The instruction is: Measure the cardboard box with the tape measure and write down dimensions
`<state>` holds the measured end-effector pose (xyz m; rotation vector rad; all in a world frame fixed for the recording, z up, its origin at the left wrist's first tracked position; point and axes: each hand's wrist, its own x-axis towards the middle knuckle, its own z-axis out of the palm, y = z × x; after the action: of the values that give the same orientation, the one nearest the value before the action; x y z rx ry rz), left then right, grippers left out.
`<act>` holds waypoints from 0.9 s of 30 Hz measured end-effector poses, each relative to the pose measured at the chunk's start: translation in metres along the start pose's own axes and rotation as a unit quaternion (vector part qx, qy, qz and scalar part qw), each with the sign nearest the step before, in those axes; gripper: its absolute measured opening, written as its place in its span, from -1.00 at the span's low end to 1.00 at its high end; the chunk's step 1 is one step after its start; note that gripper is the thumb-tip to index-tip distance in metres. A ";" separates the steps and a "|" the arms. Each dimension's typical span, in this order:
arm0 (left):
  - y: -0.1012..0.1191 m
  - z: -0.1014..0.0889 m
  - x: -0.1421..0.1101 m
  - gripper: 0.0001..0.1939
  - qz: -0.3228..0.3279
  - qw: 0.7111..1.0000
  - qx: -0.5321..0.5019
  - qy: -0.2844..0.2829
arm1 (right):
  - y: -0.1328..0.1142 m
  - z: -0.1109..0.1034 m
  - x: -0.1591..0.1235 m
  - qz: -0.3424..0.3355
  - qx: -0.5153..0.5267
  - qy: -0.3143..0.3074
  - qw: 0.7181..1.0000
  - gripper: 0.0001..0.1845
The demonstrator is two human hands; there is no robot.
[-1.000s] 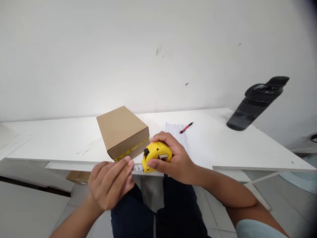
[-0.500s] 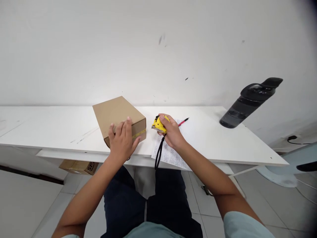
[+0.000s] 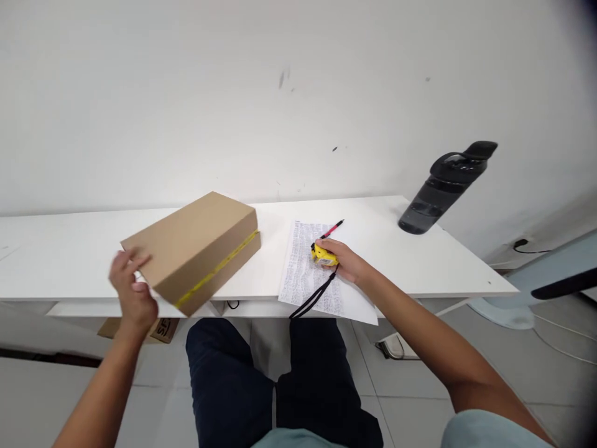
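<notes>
My left hand (image 3: 134,292) is at the left end of a brown cardboard box (image 3: 196,239), slightly blurred, with its fingers bent about the box's corner. A yellow strip runs along the box's long near side, and its near corner juts past the table's front edge. In my right hand (image 3: 347,260) is a yellow tape measure (image 3: 325,256) with a black wrist strap hanging from it. That hand is above a printed sheet of paper (image 3: 298,274), which overhangs the front edge. A red and black pen (image 3: 332,229) lies across the sheet's top.
A dark water bottle (image 3: 441,193) stands on the right part of the white table (image 3: 396,274). The wall (image 3: 233,106) rises directly behind. Below the tabletop, another cardboard box (image 3: 163,330) is on the floor at left, and a power cable (image 3: 532,250) shows at right.
The box has been turned, so its long striped side faces me. My left hand has gone from its top to its left end. My right hand has moved right and lower over the paper.
</notes>
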<state>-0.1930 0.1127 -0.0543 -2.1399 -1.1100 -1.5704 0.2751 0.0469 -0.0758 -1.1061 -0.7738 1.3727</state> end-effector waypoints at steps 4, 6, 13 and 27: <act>-0.034 -0.023 0.015 -0.30 -0.093 0.990 -0.083 -0.068 | -0.006 -0.020 -0.016 0.006 -0.044 0.016 0.999 -0.48; -0.045 -0.031 0.022 -0.46 -0.143 0.974 -0.109 -0.135 | -0.008 -0.021 -0.022 0.004 -0.061 0.016 0.998 -0.49; -0.044 -0.017 0.039 -0.52 -0.196 0.946 -0.198 -0.163 | -0.006 0.005 -0.033 0.001 -0.084 -0.032 0.996 -0.48; 0.174 -0.025 0.013 -0.76 0.278 0.956 0.037 -0.082 | -0.009 0.114 -0.089 -0.105 -0.083 -0.213 0.968 -0.49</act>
<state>-0.0860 -0.0134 0.0053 -2.2905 -0.5158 -1.0928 0.1632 -0.0217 -0.0135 -0.8301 -1.3010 1.3983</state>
